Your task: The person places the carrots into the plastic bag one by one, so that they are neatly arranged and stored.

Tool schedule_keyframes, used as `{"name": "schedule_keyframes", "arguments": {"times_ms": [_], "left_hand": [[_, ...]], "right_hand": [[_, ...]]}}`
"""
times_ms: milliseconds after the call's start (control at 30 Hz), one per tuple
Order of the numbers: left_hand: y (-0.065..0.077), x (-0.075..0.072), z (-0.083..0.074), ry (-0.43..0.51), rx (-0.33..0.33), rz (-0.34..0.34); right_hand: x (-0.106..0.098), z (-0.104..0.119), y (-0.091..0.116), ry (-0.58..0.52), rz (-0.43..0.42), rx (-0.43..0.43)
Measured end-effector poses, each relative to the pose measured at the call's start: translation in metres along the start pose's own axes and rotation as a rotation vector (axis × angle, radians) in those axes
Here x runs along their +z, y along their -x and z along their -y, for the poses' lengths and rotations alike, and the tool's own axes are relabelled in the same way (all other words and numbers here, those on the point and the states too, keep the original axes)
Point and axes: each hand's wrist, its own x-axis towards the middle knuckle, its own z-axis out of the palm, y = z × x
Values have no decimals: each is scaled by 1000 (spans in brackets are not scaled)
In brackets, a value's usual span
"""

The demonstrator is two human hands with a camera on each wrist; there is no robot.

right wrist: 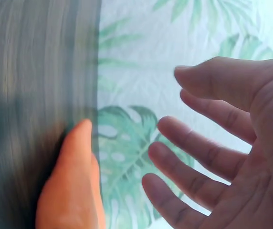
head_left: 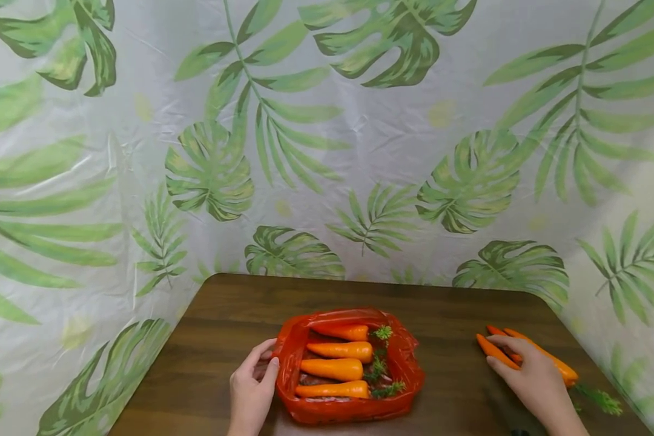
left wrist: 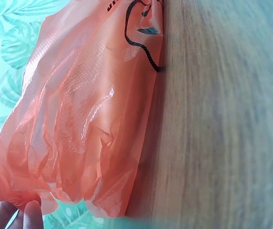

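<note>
**A:** so where are the loose carrots (head_left: 559,366), and which hand is closer?

**B:** right side of the table (head_left: 447,345), well apart from the red bag (head_left: 354,414). They're partly covered by the right hand (head_left: 534,373), so that's the nearer one by miles. Long axis is slanted: tips pointed away and leftward, green tops (head_left: 605,401) toward the near right, roughly in line with the forearm.

**A:** anything gripped yet?

**B:** not on that side. Thumb and fingers are spread apart, with nothing held between them in the wrist view. The bag's left edge is pinched by the left hand (head_left: 252,380) though.

**A:** and the look of them?

**B:** smooth, bright orange, tapered to a point. At least three tips can be made out; the rest is hidden.
</note>
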Motion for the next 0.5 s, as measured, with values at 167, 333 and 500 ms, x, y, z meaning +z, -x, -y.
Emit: {"name": "schedule_keyframes", "arguments": {"times_ms": [167,333,500], "left_hand": [[0,-1,-1,-6,15,-10],[-1,0,-2,-3,37,-12],[2,1,-2,-11,28,-5]], "right_hand": [[-6,-11,4,-17,11,29],[-9,-26,7,19,12,51],[-11,-42,7,31,85,89]]}}
